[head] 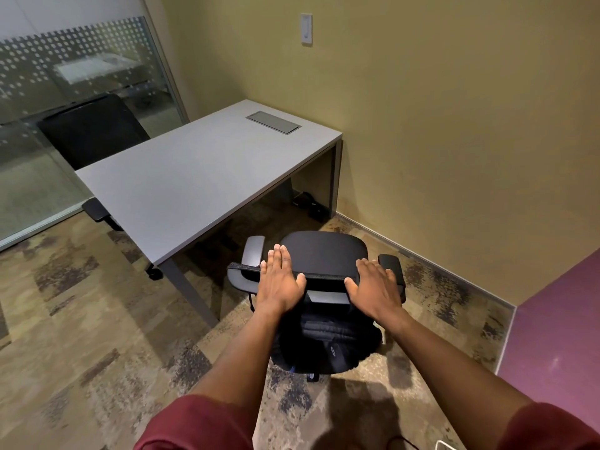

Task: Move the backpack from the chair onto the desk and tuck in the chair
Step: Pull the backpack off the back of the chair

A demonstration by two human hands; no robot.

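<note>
Maroon sleeves (201, 423) fill the bottom edge of the frame, and two bare forearms reach up from them to the chair (319, 254) at lower centre. Left hand (281, 277) lies flat on the top edge of the backrest, fingers spread and straight, gripping nothing. Right hand (376, 284) rests the same way on the right end of that edge, open and flat, beside the right armrest (393, 267). Below the hands, against the chair and seen from above, sits the black backpack (328, 345), its padded ribbed panel and a strap showing; whether it lies on the seat or hangs behind the backrest cannot be told. The chair is black with grey arms and stands just off the near right corner of the grey surface (181, 186), not under it. That surface is bare apart from a flush metal cable hatch (273, 122) near its far end. A second black chair (94, 128) stands behind it at upper left, before a frosted, dotted glass partition (65, 60). Mottled brown carpet (81, 303) covers the floor, the walls are ochre, and a white switch plate (306, 29) sits at top centre.
</note>
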